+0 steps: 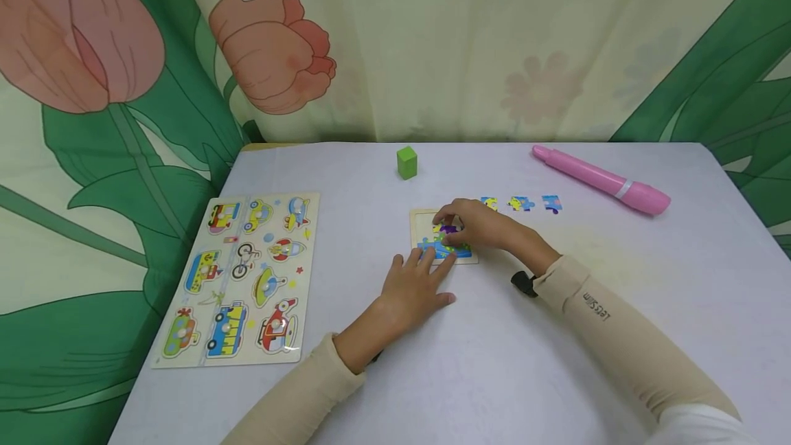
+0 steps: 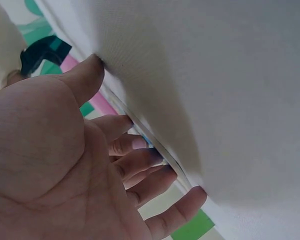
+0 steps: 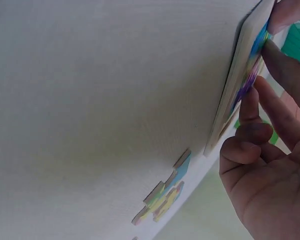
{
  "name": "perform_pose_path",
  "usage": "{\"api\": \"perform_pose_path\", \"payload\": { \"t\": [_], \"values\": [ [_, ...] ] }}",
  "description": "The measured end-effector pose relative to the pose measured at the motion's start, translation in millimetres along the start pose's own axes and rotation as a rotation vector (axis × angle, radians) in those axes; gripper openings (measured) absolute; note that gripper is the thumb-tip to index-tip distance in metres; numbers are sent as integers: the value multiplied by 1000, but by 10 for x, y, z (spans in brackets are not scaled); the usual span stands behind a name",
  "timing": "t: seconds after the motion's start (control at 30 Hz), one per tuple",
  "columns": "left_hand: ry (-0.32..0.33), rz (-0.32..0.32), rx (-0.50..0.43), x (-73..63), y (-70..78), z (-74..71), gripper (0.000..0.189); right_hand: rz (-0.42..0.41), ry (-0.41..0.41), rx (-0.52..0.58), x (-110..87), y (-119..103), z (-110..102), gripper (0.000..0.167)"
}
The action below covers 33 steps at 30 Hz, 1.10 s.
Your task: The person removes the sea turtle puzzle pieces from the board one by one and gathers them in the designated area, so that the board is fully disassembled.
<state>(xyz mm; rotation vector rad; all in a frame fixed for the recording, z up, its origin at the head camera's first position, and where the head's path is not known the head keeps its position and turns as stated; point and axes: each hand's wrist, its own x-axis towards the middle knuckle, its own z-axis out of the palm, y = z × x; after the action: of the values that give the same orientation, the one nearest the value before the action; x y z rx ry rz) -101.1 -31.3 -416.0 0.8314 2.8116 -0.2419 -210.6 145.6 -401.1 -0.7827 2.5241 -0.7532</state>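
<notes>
A small wooden jigsaw tray [image 1: 422,224] lies on the table with blue, green and purple pieces in its lower and middle part. Over it my right hand [image 1: 478,222] pinches a partly covered puzzle piece [image 1: 450,229] with purple on it, thumb and index finger bent down to the tray. In the right wrist view those fingertips [image 3: 251,92] meet the picture surface. My left hand [image 1: 413,290] rests with spread, fairly straight fingers at the tray's near edge. Its fingertips [image 2: 196,195] touch along that edge in the left wrist view.
Several loose jigsaw pieces [image 1: 521,203] lie in a row right of the tray. A green block [image 1: 407,163] stands behind it, and a pink marker-shaped object [image 1: 599,179] lies at the back right. At left is a vehicle puzzle board [image 1: 247,280]. A patterned curtain [image 1: 432,47] hangs behind the table.
</notes>
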Motion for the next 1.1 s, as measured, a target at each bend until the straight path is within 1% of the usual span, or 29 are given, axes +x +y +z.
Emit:
{"api": "perform_pose_path", "payload": {
  "t": [0.17, 0.27, 0.4, 0.5, 0.93, 1.1],
  "values": [
    [-12, -4, 6, -9, 2, -34, 72, -2, -7, 15, -6, -7, 19, 27],
    [-6, -4, 14, -32, 3, -61, 71, 2, -8, 20, -16, -20, 24, 25],
    [-1, -4, 9, -51, 5, -90, 69, -20, 3, 22, -24, -22, 25, 24],
    [-13, -3, 6, -53, 10, -98, 69, -35, 16, 32, -32, -16, 23, 25],
    [-11, -2, 15, -41, 10, -83, 70, -39, 37, 88, -55, 10, 10, 25],
    [4, -4, 11, -34, 11, -55, 70, -33, 36, 129, -61, 17, -13, 23]
  ]
}}
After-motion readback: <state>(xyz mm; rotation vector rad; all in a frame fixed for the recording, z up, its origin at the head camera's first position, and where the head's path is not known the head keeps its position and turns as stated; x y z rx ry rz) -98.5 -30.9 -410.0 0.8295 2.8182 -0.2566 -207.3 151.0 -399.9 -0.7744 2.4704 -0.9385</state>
